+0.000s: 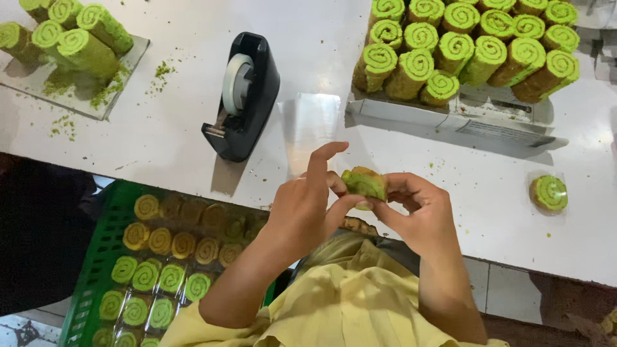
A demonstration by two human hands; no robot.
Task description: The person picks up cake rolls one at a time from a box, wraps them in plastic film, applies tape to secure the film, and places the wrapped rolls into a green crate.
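a person's 2 hands meet over the near edge of a white table (160, 135), both on 1 green swirl cake slice (364, 183) held in the air just above that edge. left hand (302, 215) pinches the slice w/ thumb and lower fingers, index finger raised and apart from the rest. right hand (421, 215) has its fingers curled together round the slice's other side, clamped on it. whether the slice is in clear wrap can't be told.

behind the hands lies a clear plastic sheet (312, 122), w/ a black tape dispenser (243, 96) just to its left. a stack of green rolls (469, 45) sits on a tray at far right; a smaller stack (67, 38) w/ crumbs at far left. 1 wrapped slice (548, 193) rests alone at the right. below the table, a green crate (96, 257) holds rows of wrapped slices (160, 257).
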